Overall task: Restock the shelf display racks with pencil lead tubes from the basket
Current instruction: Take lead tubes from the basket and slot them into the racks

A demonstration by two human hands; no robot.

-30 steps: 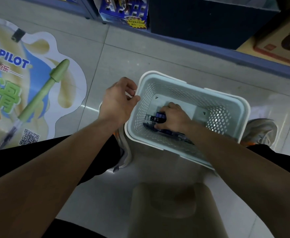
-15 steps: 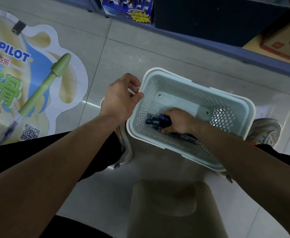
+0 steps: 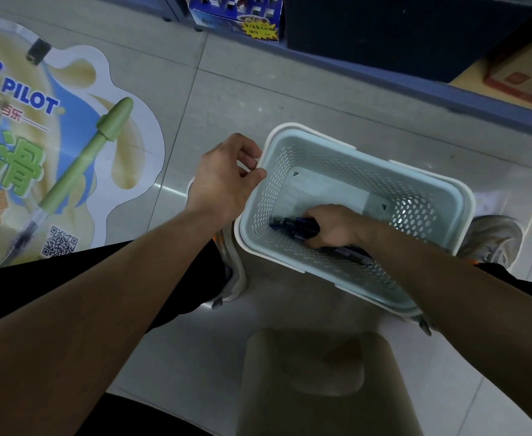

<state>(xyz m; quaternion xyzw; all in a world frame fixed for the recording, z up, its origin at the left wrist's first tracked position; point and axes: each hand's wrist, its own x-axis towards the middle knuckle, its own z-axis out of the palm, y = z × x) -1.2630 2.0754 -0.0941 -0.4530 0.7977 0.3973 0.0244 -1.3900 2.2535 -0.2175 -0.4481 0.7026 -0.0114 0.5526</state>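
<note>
- Both hands are at the basket [image 3: 415, 187]. The left hand [image 3: 223, 180] curls its fingers over the rim at the basket's left end, steadying it. The right hand [image 3: 333, 226] is down inside, closed round a bunch of dark blue pencil lead tubes [image 3: 293, 225].
- These gripped tubes sit low in the basket, close to its near wall. Their long axis runs along that wall, and their ends stick out of the fist toward the basket's left end.
- More dark tubes [image 3: 352, 254] show under the right wrist, also by the near wall; their number cannot be told.
- Since the right hand has the load, the lift is probably its job: up past the rim, with the bunch kept level so none slide out.
- Beyond the basket's far side only the foot of a shelf unit [image 3: 384, 26] shows, and no racks are in view.
</note>
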